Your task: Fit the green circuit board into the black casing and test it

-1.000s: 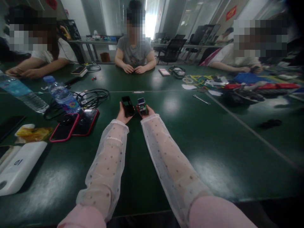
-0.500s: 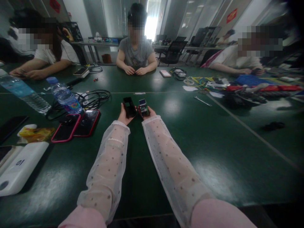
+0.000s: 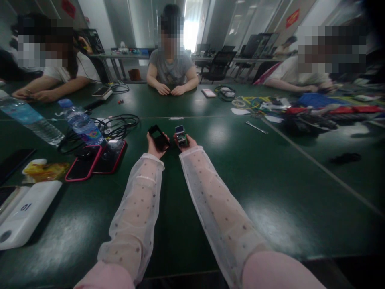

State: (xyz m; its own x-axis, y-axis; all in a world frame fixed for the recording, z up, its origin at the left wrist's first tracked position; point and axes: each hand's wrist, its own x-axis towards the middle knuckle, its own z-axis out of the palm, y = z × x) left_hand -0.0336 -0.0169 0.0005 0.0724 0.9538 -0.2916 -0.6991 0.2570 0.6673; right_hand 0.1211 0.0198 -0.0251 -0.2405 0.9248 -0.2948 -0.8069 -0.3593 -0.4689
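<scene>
A black plastic casing (image 3: 162,141) with a rectangular window in its upper part lies tilted to the left in my left hand (image 3: 152,148), thumb and fingers around its edges. Close by on the right, my right hand (image 3: 190,142) grips a small green circuit board (image 3: 181,139) with a little screen standing up at its far end. Casing and board are held a short way apart above the dark green table (image 3: 192,192). My fingers partly cover the sides of both.
Left of my arms lie two phones in pink and red cases (image 3: 84,162), water bottles (image 3: 81,122), black cables (image 3: 126,120) and a white device (image 3: 30,212). A wrench (image 3: 256,127) and a tool pile (image 3: 313,112) are on the right. Three people sit across the table.
My left hand has turned the black casing, its top now leaning further left, and has moved slightly left, away from the board. My right hand has hardly moved.
</scene>
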